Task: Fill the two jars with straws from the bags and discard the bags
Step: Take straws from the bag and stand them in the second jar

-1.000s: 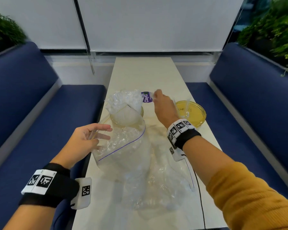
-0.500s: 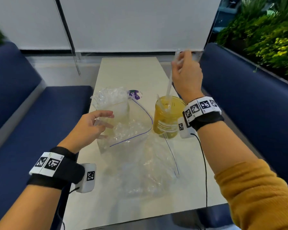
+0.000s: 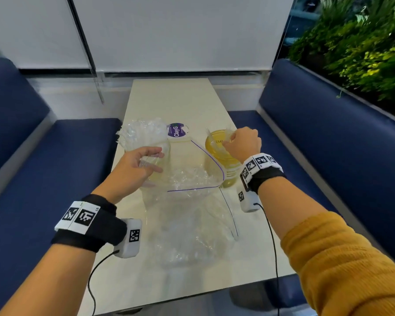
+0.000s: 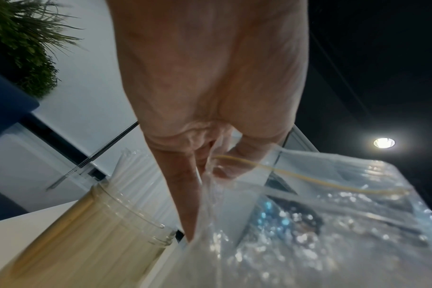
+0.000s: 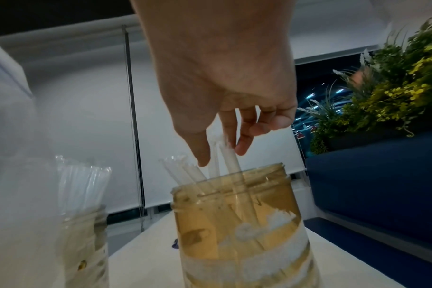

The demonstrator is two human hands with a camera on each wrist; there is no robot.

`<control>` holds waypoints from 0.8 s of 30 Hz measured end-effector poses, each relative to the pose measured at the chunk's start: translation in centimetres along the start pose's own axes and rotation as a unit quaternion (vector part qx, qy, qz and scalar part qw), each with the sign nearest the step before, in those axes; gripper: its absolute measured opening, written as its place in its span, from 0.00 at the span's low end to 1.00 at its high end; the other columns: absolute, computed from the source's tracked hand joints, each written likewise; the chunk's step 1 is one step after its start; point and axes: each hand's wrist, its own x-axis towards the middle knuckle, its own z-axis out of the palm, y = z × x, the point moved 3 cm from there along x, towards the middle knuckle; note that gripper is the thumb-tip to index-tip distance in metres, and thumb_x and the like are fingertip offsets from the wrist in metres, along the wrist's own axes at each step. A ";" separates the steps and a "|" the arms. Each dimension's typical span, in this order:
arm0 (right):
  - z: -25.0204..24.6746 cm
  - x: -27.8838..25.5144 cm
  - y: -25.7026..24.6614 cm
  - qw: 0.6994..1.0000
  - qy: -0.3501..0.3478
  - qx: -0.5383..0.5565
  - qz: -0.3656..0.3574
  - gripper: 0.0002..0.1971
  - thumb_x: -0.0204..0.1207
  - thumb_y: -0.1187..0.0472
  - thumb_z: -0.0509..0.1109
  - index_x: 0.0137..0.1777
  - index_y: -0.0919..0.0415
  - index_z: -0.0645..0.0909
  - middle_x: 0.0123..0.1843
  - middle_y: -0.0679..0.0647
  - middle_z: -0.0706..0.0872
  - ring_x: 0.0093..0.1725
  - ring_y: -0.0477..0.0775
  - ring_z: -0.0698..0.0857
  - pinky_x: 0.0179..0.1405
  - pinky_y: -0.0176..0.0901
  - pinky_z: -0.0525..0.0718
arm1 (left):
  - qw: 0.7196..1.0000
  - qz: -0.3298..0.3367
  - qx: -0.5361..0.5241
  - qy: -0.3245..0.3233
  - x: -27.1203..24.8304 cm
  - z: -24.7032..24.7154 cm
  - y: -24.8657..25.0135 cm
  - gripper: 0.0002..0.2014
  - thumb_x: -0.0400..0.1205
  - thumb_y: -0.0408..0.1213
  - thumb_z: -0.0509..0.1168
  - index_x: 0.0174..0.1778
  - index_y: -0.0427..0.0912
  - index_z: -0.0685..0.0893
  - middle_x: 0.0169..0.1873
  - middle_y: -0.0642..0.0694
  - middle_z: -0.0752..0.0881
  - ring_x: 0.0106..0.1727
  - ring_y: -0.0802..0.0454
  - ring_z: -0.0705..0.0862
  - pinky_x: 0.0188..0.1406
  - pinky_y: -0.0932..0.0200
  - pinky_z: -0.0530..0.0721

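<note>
An open clear zip bag (image 3: 192,179) with a purple seal line and a purple label lies on the table (image 3: 173,99). My left hand (image 3: 155,161) pinches its left edge (image 4: 210,165), beside a clear jar (image 3: 144,142) packed with upright clear straws (image 4: 133,169). To the right stands an amber jar (image 3: 217,153) holding a few straws (image 5: 183,171). My right hand (image 3: 228,142) is over that jar's mouth. Its thumb and fingers (image 5: 219,154) pinch the tops of two or so straws (image 5: 231,161) that reach down into the jar (image 5: 239,224).
A second, crumpled clear bag (image 3: 192,236) lies on the table nearer to me. Blue bench seats (image 3: 317,137) run along both sides of the table. Green plants (image 3: 363,53) stand behind the right bench. Wrist-camera cables trail over the near table edge.
The right hand went from the bag's mouth up above the amber jar with straws, then came down to the jar's mouth. The left hand has stayed at the bag's edge.
</note>
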 end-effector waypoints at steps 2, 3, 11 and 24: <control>-1.3 -0.1 -0.3 1.000 0.014 0.016 -0.010 0.21 0.76 0.44 0.71 0.63 0.56 0.84 0.62 0.56 0.83 0.66 0.62 0.76 0.60 0.56 0.80 | 1.000 -0.004 -0.005 -0.001 0.0 0.1 -0.1 0.28 0.82 0.19 0.57 0.75 0.46 0.79 0.68 0.52 0.84 0.59 0.53 0.90 0.45 0.45 0.94; -2.4 -0.2 -0.9 0.999 0.035 0.026 -0.025 0.23 0.76 0.44 0.71 0.66 0.56 0.82 0.64 0.56 0.82 0.67 0.62 0.76 0.61 0.57 0.80 | 1.000 -0.002 -0.003 -0.001 0.0 0.2 -0.1 0.28 0.82 0.19 0.57 0.75 0.47 0.79 0.68 0.52 0.84 0.59 0.53 0.89 0.45 0.46 0.94; -10.0 -8.2 -11.8 0.936 -0.058 0.102 -0.331 0.15 0.81 0.47 0.67 0.38 0.56 0.84 0.35 0.51 0.88 0.37 0.52 0.83 0.43 0.46 0.83 | 0.999 0.035 0.033 0.002 0.4 1.5 0.3 0.30 0.78 0.20 0.64 0.77 0.46 0.78 0.65 0.58 0.85 0.41 0.49 0.79 0.35 0.71 0.82; -3.1 -13.2 -11.5 0.834 -0.292 -0.312 -0.348 0.18 0.88 0.51 0.58 0.73 0.52 0.78 0.68 0.56 0.81 0.62 0.61 0.83 0.53 0.49 0.82 | 0.998 0.052 0.029 0.007 -0.1 1.9 -0.1 0.29 0.80 0.21 0.63 0.77 0.46 0.78 0.65 0.57 0.85 0.46 0.51 0.81 0.48 0.63 0.83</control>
